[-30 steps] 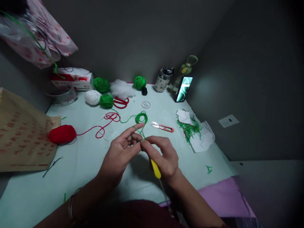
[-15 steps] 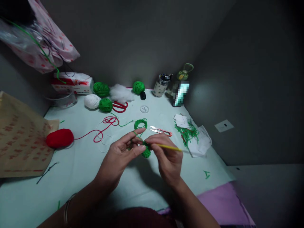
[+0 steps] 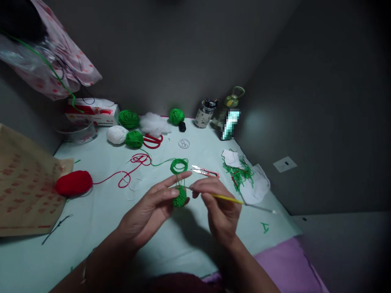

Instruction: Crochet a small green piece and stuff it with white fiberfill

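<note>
Between thumb and fingers, my left hand holds a small green crocheted piece. Green yarn runs up from it, past my left index finger, to a loose green coil on the table. My right hand is closed round a crochet hook with a yellow handle; its thin tip points left and meets the top edge of the green piece. Just beyond my right hand lie small thread snips with their blades apart.
Red yarn and a paper bag are at left. Green and white balls, stuffing and red-handled scissors sit behind. A pen cup, phone and green scraps stand or lie further right.
The green piece has turned to show more of its side, and my left fingers have straightened. My right hand has moved slightly right and down with the hook.
</note>
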A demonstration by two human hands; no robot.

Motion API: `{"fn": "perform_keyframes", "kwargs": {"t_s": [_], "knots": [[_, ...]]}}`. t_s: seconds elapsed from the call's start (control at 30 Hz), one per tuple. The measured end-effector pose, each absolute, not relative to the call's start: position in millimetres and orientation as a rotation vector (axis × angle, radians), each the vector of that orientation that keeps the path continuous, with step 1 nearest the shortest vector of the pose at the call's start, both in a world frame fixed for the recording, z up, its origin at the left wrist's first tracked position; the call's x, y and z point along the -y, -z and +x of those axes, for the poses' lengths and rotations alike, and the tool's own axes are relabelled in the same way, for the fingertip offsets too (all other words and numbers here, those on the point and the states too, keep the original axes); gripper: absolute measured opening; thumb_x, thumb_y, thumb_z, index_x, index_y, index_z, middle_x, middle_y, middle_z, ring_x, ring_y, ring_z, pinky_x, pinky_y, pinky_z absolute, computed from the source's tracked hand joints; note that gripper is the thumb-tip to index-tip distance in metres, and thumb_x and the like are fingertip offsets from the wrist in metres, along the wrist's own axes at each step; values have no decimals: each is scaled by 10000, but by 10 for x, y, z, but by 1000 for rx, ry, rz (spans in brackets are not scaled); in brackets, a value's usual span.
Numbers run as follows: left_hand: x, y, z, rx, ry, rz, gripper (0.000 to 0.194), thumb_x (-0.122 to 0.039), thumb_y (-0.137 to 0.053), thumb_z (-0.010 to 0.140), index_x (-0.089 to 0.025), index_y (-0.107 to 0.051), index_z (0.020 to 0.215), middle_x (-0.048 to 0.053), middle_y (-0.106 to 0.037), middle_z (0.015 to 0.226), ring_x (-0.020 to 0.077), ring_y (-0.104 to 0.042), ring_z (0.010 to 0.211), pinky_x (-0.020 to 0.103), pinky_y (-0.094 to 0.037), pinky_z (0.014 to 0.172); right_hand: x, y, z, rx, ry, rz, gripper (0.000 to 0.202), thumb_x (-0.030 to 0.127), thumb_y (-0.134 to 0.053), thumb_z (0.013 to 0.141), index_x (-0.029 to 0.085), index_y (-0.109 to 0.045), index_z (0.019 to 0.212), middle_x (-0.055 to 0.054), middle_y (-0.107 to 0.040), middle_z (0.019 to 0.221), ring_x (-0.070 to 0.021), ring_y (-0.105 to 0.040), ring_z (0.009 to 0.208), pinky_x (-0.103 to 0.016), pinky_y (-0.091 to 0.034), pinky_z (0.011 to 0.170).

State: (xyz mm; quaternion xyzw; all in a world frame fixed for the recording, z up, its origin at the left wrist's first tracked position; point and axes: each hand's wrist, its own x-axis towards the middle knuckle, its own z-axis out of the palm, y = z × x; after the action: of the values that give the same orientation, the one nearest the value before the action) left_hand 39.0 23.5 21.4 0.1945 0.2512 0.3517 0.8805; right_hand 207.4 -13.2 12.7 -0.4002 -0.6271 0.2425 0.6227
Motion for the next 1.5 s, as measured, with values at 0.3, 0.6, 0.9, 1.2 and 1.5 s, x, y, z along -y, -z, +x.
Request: {"fn": "perform_keyframes", "kwargs": {"t_s": [0.3, 0.6, 0.9, 1.2, 1.5], "knots": [[-174, -178, 398, -566, -754, 647, 443, -196, -770, 813, -290, -717, 1243, 0, -682, 956, 160, -569, 986, 303, -361, 976, 142, -161, 2011, 1352, -743, -912, 176, 204, -613, 961, 276, -772, 989, -33, -728, 914, -176, -655, 877, -333, -547, 771], [-155, -156, 423, -616, -748, 705, 447, -262, -799, 803, -300, -715, 1240, 15, -703, 1043, 171, -556, 1019, 327, -348, 996, 127, -63, 2021, 1275, -799, -924, 191, 220, -599, 974, 297, -773, 995, -14, -734, 920, -158, -638, 882, -293, -523, 742], [-158, -139, 412, -690, -774, 758, 437, -306, -810, 800, -312, -720, 1228, 10, -640, 976, 184, -586, 1002, 346, -365, 985, 104, -43, 2009, 991, -1046, -851, 141, 291, -634, 960, 238, -763, 938, -22, -695, 866, -127, -630, 759, -258, -522, 700], [-157, -158, 381, -759, -836, 847, 361, -299, -792, 814, -329, -753, 1172, 0, -604, 953, 148, -547, 927, 287, -401, 868, 94, -110, 2062, 980, -1101, -836, 209, 342, -581, 985, 208, -705, 883, -29, -714, 821, -129, -640, 689, -274, -538, 663], [-150, -152, 358, -936, -933, 1178, 356, -185, -736, 835, -378, -759, 1133, -35, -591, 861, 139, -535, 877, 315, -375, 919, 234, -148, 2065, 1569, -504, -967, 247, 118, -463, 1003, 216, -673, 1089, -58, -722, 954, -168, -673, 855, -341, -564, 755]]}}
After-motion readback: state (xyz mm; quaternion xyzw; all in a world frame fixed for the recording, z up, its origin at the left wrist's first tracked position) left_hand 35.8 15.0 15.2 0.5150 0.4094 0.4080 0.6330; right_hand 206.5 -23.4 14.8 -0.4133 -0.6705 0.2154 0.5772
